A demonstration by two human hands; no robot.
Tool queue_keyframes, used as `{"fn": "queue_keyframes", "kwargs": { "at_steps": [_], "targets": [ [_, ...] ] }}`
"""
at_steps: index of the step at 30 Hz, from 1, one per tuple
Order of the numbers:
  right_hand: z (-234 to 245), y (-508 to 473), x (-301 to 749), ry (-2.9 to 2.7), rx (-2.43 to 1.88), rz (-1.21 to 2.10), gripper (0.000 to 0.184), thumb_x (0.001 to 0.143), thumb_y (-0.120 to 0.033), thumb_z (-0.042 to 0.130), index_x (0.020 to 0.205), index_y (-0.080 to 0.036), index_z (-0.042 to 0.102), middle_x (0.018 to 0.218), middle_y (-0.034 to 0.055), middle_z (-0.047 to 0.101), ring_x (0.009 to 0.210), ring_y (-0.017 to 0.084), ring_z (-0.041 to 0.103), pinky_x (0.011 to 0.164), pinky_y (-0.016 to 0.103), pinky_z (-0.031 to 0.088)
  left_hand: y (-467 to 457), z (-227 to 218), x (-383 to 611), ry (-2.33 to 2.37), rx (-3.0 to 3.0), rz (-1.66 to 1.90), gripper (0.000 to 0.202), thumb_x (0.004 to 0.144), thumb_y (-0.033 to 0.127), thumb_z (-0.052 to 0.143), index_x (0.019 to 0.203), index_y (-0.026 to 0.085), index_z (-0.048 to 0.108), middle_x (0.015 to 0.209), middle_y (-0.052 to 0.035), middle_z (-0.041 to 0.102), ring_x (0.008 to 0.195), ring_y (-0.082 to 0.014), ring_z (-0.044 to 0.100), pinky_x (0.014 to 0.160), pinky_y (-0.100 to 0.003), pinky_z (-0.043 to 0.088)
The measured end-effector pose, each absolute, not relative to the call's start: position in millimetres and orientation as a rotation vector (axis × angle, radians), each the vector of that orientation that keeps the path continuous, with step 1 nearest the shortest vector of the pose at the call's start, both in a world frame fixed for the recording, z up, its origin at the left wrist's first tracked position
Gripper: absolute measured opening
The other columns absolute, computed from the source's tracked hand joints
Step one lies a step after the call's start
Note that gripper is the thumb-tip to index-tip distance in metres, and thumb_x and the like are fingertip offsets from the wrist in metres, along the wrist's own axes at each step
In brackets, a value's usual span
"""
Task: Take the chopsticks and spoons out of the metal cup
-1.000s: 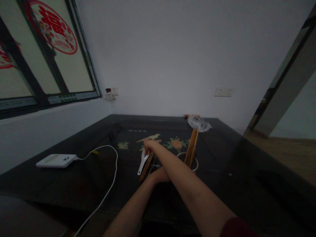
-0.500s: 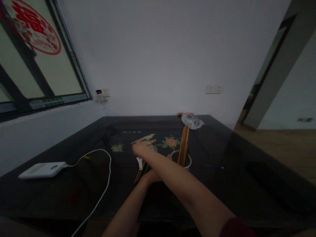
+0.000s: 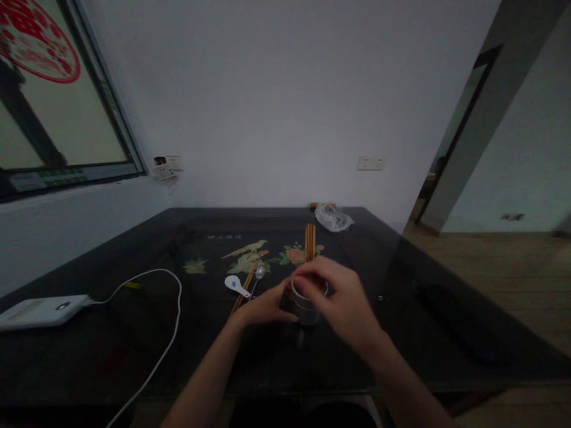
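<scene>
Head view: my right hand point(image 3: 343, 291) at mouth of cup point(image 3: 307, 314), fingers curled over rim; cannot tell if they grip chopsticks point(image 3: 309, 241) standing inside. Left hand point(image 3: 267, 305) half-open at cup's left side, firmness unclear. Step, I judge: handling cup's contents; next move calls for steady cup. Half second ago, arms crossed, right hand over white spoon point(image 3: 235, 284); now uncrossed, spoon uncovered on table point(image 3: 348, 362).
</scene>
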State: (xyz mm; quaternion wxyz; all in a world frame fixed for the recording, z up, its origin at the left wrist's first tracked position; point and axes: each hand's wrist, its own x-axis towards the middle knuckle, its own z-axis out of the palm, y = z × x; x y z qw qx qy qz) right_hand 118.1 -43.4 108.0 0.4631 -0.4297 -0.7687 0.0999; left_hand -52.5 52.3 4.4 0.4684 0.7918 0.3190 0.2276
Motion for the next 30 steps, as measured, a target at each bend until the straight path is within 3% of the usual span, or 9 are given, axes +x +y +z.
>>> {"fn": "queue_keyframes", "kwargs": {
  "at_steps": [2,4,9,15,23,30],
  "targets": [
    [83.7,-29.5,157.5,-1.58,-1.238,0.243,0.02,0.084,-0.036,0.054,0.085,-0.019,0.066,0.075,0.004,0.065,0.067,0.016,0.058,0.059,0.027,0.045,53.9,6.6,-58.6,0.765,1.958,0.539,0.074,0.065,0.02,0.076,0.132,0.019,0.045,0.126,-0.0099,0.057,0.113,-0.0222,0.055,0.099,-0.038,0.044],
    [56.3,-15.1,181.2,-1.407,-1.338,0.312,0.026,0.081,-0.04,0.056,0.089,-0.017,0.066,0.075,0.005,0.063,0.067,0.017,0.057,0.058,0.028,0.044,58.2,8.4,-62.2,0.805,1.953,0.592,0.058,0.074,0.021,0.067,0.128,0.018,0.049,0.125,-0.0111,0.059,0.112,-0.0215,0.056,0.098,-0.038,0.044],
    [11.5,9.8,178.6,-1.412,-1.318,0.542,0.038,0.078,-0.042,0.056,0.103,-0.015,0.065,0.089,0.0082,0.065,0.08,0.02,0.061,0.065,0.031,0.049,71.0,20.2,-58.1,0.998,1.9,0.97,0.032,0.083,0.03,0.054,0.111,0.015,0.061,0.111,-0.0119,0.065,0.102,-0.0211,0.062,0.092,-0.04,0.048],
    [13.0,27.6,162.5,-1.62,-1.392,0.521,0.03,0.076,-0.031,0.062,0.103,-0.016,0.065,0.102,0.0106,0.067,0.093,0.021,0.061,0.084,0.036,0.047,77.6,49.0,-30.1,1.084,1.985,1.024,0.027,0.081,0.032,0.057,0.099,0.015,0.068,0.104,-0.0102,0.07,0.097,-0.0224,0.064,0.088,-0.037,0.05],
    [15.4,43.1,155.1,-1.622,-1.498,0.467,0.016,0.074,-0.029,0.064,0.086,-0.02,0.067,0.087,0.0055,0.069,0.08,0.021,0.063,0.071,0.031,0.047,79.5,57.3,-5.1,1.081,2.014,1.005,0.016,0.076,0.027,0.059,0.079,0.017,0.072,0.08,-0.0039,0.073,0.076,-0.02,0.064,0.072,-0.03,0.049],
    [12.2,45.4,154.3,-1.494,-1.36,0.536,0.015,0.073,-0.028,0.064,0.081,-0.017,0.069,0.083,0.0068,0.071,0.076,0.021,0.065,0.071,0.031,0.049,75.9,52.6,-4.9,1.082,1.979,1.058,0.017,0.076,0.028,0.06,0.075,0.014,0.07,0.076,-0.0046,0.07,0.075,-0.0191,0.062,0.071,-0.029,0.048]
  ]
}}
